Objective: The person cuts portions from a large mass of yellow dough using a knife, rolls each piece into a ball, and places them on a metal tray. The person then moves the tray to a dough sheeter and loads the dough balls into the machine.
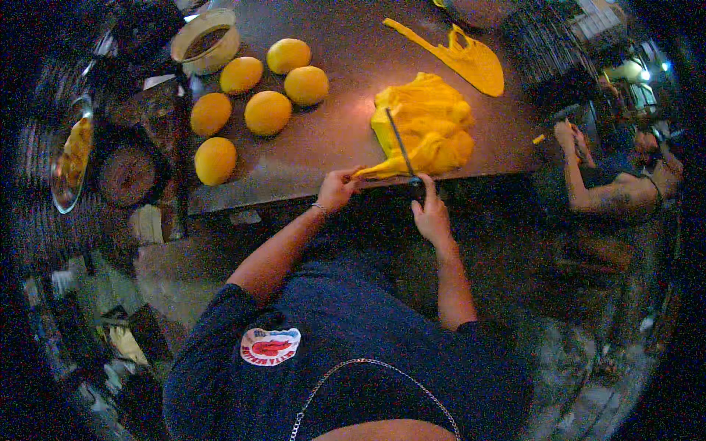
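Note:
A large soft mass of yellow dough [436, 116] lies near the front edge of the table [331, 143]. My left hand [337, 190] grips the end of a strip of it, drawn out to the left along the edge. In my right hand [433, 212] is the dark handle of a knife [401, 140]. Its long thin blade points away from me and lies across the dough, touching it where the strip joins the mass. Left of the mass sit several smooth yellow dough balls [268, 113], set apart or nearly touching.
A flat, torn piece of yellow dough [474, 60] lies at the back right. At the back left stands a pale round container [207, 47]. Beyond the table's right end another person's hands [573, 138] are at work, with a small yellow piece [539, 139] nearby.

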`<control>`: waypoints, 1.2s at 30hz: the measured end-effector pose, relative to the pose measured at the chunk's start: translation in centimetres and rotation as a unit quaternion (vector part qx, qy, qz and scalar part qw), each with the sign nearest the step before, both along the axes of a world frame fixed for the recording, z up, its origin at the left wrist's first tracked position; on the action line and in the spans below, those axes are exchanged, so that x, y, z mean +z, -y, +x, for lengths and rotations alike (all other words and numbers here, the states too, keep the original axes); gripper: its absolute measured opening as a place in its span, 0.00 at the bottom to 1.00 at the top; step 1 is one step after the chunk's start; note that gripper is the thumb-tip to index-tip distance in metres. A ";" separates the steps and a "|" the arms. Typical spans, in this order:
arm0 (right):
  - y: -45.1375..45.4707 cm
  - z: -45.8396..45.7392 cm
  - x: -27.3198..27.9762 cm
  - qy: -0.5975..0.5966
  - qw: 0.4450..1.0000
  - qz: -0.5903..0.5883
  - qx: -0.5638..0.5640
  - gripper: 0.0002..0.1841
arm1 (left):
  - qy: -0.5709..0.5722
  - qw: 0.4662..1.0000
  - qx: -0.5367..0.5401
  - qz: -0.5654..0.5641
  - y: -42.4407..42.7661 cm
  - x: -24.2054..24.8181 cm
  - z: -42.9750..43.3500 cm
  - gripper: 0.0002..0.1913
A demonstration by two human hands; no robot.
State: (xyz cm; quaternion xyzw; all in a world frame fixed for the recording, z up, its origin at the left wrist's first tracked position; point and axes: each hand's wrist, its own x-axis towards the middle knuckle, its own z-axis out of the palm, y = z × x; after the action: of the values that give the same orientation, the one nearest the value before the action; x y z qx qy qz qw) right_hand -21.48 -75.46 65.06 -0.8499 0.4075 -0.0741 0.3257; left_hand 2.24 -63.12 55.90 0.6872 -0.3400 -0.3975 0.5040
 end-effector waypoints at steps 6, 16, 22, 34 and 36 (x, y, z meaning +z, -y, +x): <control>-2.6 0.8 0.3 0.014 1.000 0.004 0.011 0.39 | -0.078 0.995 -0.025 0.060 0.4 3.0 -0.7 0.19; -6.4 0.1 -1.5 -0.202 0.979 0.025 -0.005 0.43 | -0.146 0.988 0.013 0.043 -0.6 3.7 -0.2 0.16; -4.8 -0.4 -0.5 0.008 0.997 0.024 0.070 0.41 | -0.265 0.959 0.095 0.001 -2.9 7.6 2.2 0.18; 3.1 4.8 -5.8 -0.049 0.983 -0.173 0.033 0.45 | 0.415 0.836 0.347 -0.095 -20.2 32.3 24.5 0.21; 4.1 3.9 -7.1 -0.074 0.969 -0.237 -0.009 0.46 | 0.543 0.789 0.287 -0.010 -22.6 34.4 26.7 0.23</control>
State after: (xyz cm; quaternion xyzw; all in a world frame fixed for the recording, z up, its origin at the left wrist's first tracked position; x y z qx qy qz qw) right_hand -17.62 -79.59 57.91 -0.9022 0.4089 -0.1089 0.0832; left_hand 28.94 -40.54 90.31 0.8507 -0.3486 0.2072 0.3345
